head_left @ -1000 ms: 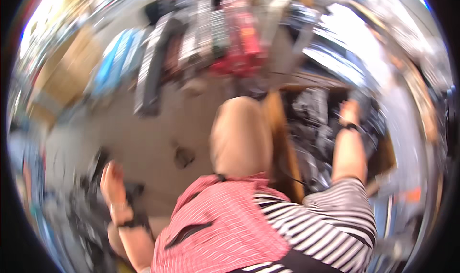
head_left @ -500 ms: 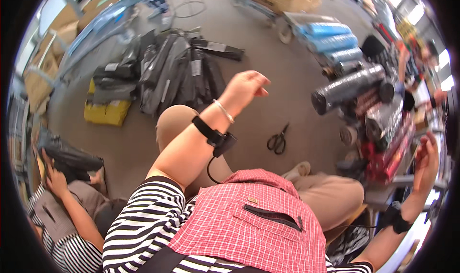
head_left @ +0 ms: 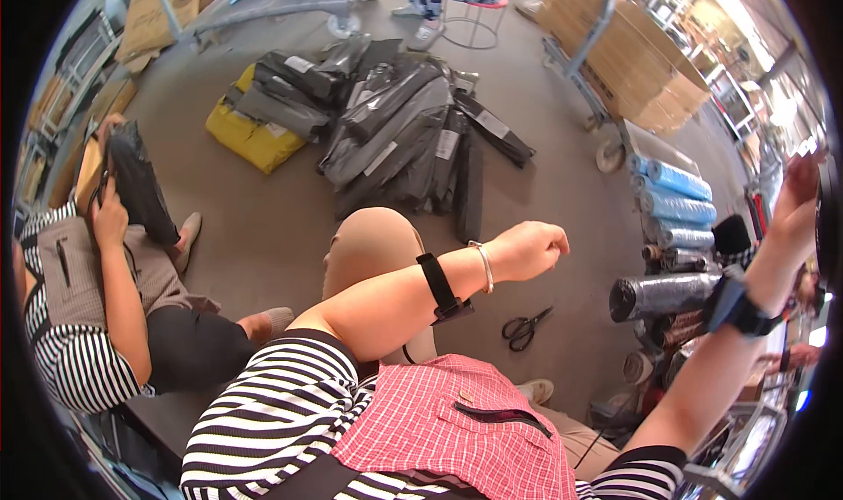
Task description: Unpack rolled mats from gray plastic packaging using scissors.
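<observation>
My left hand (head_left: 529, 250) reaches across the front of my body, its fingers curled together, with nothing seen in them. Below it, apart from the hand, a pair of black-handled scissors (head_left: 520, 330) lies on the floor. My right hand (head_left: 799, 194) is raised at the far right rim, smeared by motion; I cannot make out whether it holds anything. It is well above the wrapped rolls on that side. A heap of dark plastic-wrapped packages (head_left: 399, 131) with white labels lies on the floor ahead, out of reach of both hands.
A yellow package (head_left: 255, 140) lies left of the heap. Light blue rolls (head_left: 676, 193) and a black wrapped roll (head_left: 659, 295) are stacked at right. A large cardboard box (head_left: 628, 57) stands on a wheeled cart behind. At left, a co-worker (head_left: 97, 263) sits holding a dark package.
My view has turned rightward and up, shifting the heap and scissors in the picture. My left forearm has swung lower and rightward. My right hand has risen along the right rim.
</observation>
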### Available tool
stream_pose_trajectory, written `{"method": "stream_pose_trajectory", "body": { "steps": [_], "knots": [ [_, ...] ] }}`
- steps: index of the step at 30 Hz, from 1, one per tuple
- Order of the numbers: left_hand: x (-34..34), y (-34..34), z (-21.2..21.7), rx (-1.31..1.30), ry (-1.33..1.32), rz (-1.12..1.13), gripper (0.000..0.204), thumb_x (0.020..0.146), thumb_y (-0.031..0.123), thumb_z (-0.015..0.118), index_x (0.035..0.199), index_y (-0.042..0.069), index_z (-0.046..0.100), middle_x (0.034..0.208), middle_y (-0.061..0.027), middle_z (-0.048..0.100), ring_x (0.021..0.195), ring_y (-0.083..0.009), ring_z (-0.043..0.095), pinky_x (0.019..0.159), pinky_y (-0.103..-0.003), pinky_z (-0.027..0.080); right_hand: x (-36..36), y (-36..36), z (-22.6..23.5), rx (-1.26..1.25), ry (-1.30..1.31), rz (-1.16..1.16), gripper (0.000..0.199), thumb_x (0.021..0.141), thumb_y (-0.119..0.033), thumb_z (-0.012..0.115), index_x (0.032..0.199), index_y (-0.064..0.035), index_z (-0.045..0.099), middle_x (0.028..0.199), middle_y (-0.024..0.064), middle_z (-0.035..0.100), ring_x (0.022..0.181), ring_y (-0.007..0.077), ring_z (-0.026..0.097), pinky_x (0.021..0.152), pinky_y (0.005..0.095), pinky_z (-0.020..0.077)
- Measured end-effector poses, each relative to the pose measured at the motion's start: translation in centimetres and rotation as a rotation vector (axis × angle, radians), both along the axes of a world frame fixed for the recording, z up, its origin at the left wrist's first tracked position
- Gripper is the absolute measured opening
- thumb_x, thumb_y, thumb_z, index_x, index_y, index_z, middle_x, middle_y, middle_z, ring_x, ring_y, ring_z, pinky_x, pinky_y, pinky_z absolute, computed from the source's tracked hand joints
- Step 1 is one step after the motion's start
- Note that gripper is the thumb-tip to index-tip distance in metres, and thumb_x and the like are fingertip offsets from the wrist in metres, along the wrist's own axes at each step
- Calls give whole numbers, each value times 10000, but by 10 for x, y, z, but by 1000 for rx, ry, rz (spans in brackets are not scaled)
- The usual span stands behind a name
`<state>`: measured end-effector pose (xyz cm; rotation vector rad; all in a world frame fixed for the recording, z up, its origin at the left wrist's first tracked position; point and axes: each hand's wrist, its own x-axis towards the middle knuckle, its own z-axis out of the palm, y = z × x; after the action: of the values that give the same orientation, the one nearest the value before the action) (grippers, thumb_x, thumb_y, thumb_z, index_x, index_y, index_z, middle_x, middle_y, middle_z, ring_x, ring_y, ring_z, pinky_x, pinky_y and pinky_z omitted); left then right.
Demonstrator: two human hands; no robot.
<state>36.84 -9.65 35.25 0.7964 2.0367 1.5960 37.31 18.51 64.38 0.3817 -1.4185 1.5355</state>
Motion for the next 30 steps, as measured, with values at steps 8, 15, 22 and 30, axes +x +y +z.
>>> {"method": "stream_pose_trajectory", "body": {
  "steps": [8, 15, 22, 30],
  "knots": [
    [12, -22, -11, -173, 275, -11, 240, 905, 188, 516, 1014, 34, 664, 929, -169, 691, 907, -343, 651, 829, -410, 503, 80, 27, -321, -59, -902, -31, 235, 949, -253, 576, 1021, -40, 644, 782, 13, 609, 683, 107, 567, 597, 226, 442],
    [25, -17, -21, -217, 311, -76, 221, 921, 190, 530, 983, 33, 674, 920, -170, 690, 880, -346, 659, 815, -407, 511, 142, 26, -325, -183, -1044, -38, 195, 959, -212, 561, 1046, -64, 654, 810, 40, 668, 708, 121, 623, 645, 239, 493],
    [27, -2, -12, -240, 254, -131, 269, 919, 130, 490, 1115, 47, 654, 854, -119, 696, 829, -244, 669, 793, -355, 521, 129, -3, -285, 62, -896, -26, 155, 936, -85, 559, 988, 23, 657, 747, 55, 648, 702, 121, 646, 624, 254, 495],
    [7, -6, -21, -150, 56, -43, 262, 914, 92, 499, 1110, 15, 654, 843, -83, 694, 784, -154, 647, 750, -296, 508, 104, -12, -320, 89, -1104, 150, 229, 853, 49, 487, 1034, 41, 628, 838, 111, 679, 745, 178, 692, 653, 280, 548]
  ]
}}
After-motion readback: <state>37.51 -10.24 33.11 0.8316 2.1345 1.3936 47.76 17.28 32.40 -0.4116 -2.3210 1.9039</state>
